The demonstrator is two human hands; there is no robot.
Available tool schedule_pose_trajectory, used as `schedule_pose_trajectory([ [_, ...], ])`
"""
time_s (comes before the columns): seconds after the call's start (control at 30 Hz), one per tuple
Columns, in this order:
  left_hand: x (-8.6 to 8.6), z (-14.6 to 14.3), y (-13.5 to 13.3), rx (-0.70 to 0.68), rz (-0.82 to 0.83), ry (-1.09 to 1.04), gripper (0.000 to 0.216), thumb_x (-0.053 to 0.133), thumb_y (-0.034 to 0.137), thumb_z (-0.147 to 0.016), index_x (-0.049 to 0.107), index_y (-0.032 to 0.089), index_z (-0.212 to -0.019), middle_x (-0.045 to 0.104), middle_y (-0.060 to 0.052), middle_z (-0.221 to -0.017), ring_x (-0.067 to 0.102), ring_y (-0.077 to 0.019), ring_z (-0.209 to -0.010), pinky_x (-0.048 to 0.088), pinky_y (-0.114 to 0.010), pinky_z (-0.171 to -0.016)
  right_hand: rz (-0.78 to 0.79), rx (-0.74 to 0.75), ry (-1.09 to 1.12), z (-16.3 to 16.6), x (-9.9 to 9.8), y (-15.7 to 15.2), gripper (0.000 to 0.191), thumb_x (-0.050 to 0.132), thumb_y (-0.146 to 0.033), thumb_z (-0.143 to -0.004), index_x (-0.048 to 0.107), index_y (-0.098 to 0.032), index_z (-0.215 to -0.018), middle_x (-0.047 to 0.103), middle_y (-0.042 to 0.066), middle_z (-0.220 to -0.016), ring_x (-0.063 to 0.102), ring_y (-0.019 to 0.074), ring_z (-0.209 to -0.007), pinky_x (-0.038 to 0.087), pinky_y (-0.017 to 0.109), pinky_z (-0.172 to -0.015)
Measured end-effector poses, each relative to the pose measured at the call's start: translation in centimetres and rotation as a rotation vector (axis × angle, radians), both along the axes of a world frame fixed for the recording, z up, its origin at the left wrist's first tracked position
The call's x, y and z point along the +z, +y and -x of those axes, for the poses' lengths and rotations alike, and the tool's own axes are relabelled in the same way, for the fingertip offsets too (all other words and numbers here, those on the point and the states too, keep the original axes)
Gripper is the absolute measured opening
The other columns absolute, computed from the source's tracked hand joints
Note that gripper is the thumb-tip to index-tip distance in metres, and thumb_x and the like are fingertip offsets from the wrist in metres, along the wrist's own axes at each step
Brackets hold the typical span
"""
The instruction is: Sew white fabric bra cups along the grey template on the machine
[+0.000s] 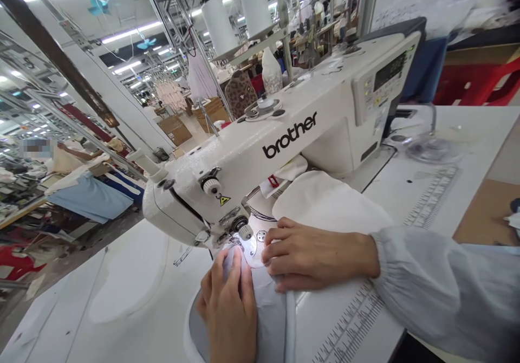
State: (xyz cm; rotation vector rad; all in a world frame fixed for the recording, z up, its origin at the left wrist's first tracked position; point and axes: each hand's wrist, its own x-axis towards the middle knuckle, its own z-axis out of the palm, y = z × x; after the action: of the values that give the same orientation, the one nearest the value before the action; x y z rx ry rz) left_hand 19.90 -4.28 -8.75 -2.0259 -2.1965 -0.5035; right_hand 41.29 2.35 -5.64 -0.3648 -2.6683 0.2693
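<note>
A white Brother sewing machine point(284, 130) lies across the white table point(410, 200). Pale grey fabric point(270, 309) runs under its needle area point(239, 238). My left hand point(229, 309) rests flat on the fabric just before the needle, fingers stretched forward and together. My right hand point(312, 254) presses on the fabric's right edge beside the needle plate, fingers curled and pinching the cloth. A white fabric piece point(325, 200) lies behind my right hand under the machine arm.
Two white thread cones point(235, 16) stand on a rack behind the machine. A printed ruler point(353, 314) runs along the table. A clear dish point(430, 146) sits at the right. Other workstations, hanging garments and cardboard boxes fill the left background.
</note>
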Motion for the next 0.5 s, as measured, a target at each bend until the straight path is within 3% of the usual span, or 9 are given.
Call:
schedule_pose_trajectory([
  [0.5,0.89,-1.03,0.72,0.059,0.081,-0.015,0.043,0.031,0.036,-0.096,0.064,0.026,-0.121,0.051,-0.004,-0.142,0.049,-0.0312,-0.123,0.041,-0.054,-0.097,0.005,-0.057,-0.004,0.19,-0.09,0.53,0.020,0.050,-0.031,-0.100,0.060,-0.018,-0.089,0.068,0.004,-0.100,0.054,0.0190,-0.102,0.030,0.035,-0.088],
])
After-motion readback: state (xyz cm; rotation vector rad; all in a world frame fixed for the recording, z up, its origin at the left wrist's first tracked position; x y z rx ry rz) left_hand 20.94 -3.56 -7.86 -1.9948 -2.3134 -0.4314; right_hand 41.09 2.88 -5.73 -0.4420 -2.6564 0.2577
